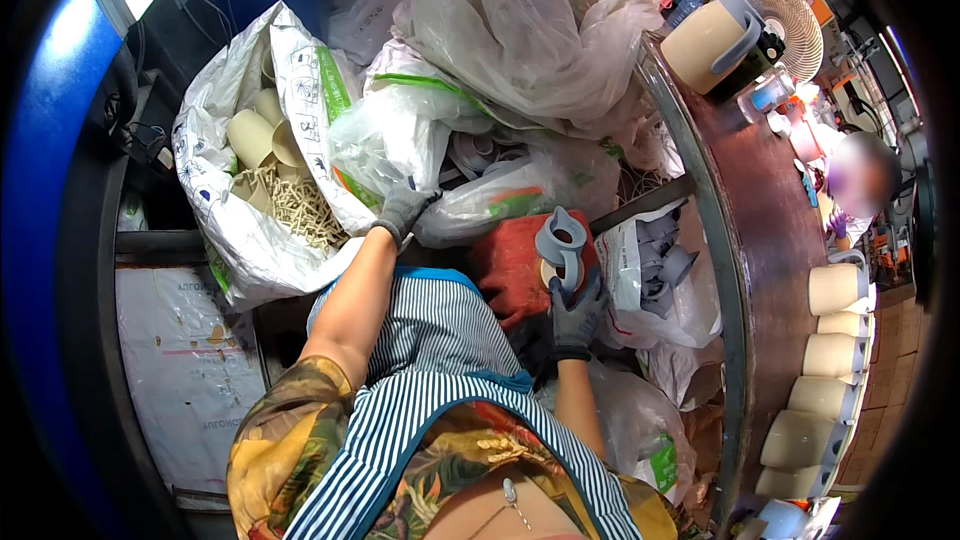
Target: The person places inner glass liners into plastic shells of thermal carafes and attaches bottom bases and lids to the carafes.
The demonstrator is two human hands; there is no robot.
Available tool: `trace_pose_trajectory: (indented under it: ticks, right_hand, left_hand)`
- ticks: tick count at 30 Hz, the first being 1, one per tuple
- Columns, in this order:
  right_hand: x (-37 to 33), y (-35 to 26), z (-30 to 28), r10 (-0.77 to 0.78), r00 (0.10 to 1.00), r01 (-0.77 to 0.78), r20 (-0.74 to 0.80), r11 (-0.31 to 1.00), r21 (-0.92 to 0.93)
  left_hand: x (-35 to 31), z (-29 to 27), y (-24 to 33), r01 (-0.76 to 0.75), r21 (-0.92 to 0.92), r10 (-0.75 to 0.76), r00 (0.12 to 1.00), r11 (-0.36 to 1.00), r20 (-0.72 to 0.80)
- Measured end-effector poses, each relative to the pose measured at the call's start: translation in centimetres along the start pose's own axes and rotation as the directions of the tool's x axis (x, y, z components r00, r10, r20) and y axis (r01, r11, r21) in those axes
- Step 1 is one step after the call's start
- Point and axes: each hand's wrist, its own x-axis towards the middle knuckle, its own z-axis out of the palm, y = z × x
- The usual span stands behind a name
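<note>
My right hand (580, 312), in a grey glove, holds a grey plastic part with looped openings (562, 237) upright over a red cloth-like bundle (500, 265). A cream edge shows at the part's lower end, by my fingertips. To the left, my gloved left hand (405, 210) has its fingers closed on the gathered edge of a clear plastic bag (395, 140). Inside the bag's mouth lie several grey plastic parts (478, 153). Left of that hand, an open white woven sack (215, 175) contains cream cylindrical shells (250, 137) and many small cream pieces (295, 208).
A metal-edged brown table (745, 190) runs along the right, with cream jugs (825, 355) in a row. One grey-handled jug (705, 45) stands near a fan (790, 25). Another bag of grey parts (660, 260) sits beside my right hand. A person (860, 180) is beyond the table.
</note>
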Motion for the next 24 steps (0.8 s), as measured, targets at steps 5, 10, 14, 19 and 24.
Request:
trace_pose_trajectory:
  ticks: [5, 10, 14, 19, 24]
  right_hand:
    - [5.7, -6.2, -0.9, -0.494, 0.866, 0.468, 0.079, 0.856, 0.22]
    - [10.5, -12.2, 10.9, -0.639, 0.539, 0.586, 0.548, 0.752, 0.301]
    - [11.4, -12.9, 16.9, -0.523, 0.269, 0.651, 0.809, 0.718, 0.247]
    - [10.6, -12.0, 17.8, -0.41, 0.248, 0.665, 0.878, 0.731, 0.153]
    - [10.7, -13.3, 13.6, -0.426, 0.31, 0.64, 0.85, 0.755, 0.145]
  left_hand:
    - [-2.0, -0.8, 1.9, -0.077, 0.411, 0.039, 0.994, 0.908, 0.1]
    - [-1.4, -2.6, 2.4, -0.164, 0.489, 0.049, 0.969, 0.857, 0.241]
    - [-2.3, -3.5, 6.8, -0.182, 0.773, 0.134, 0.983, 0.608, 0.126]
    - [4.9, -0.3, 9.9, -0.746, 0.624, 0.694, 0.577, 0.232, 0.432]
    - [15.4, 3.3, 5.6, -0.75, 0.654, 0.069, 0.66, 0.099, 0.748]
